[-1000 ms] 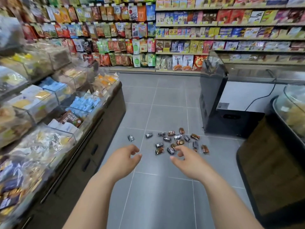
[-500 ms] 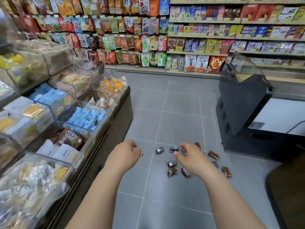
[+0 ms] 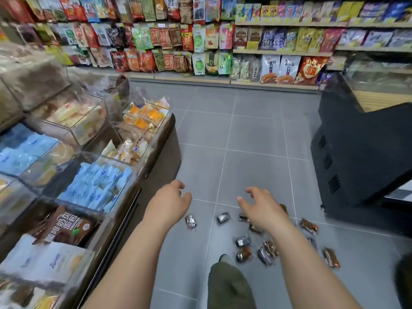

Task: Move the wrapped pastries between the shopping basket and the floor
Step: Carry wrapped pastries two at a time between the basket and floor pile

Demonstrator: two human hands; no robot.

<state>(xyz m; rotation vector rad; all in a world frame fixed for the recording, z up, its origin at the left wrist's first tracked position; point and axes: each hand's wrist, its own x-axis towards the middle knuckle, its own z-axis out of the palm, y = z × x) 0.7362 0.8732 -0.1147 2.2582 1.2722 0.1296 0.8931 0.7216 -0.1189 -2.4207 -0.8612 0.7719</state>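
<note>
Nearby, a clear bin [image 3: 130, 185] holds blue packets [image 3: 98, 186]; left hand [image 3: 169, 204] and right hand [image 3: 260, 208], grip wide, above scattered pastries [image 3: 244, 255]

wrapped pastries [image 3: 244, 241] loose on grey floor [image 3: 256, 134]

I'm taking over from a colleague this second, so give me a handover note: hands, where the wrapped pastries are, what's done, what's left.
Left hand: open, empty, above the floor.
Right hand: open, fingers spread, empty, over the wrapped pastries.
Pastries: scattered loose on the grey tiles; none held.
Shopping basket: not in view.
Done: pastries lie on the floor.
Left: if they go back, find the basket and gather them.
</note>
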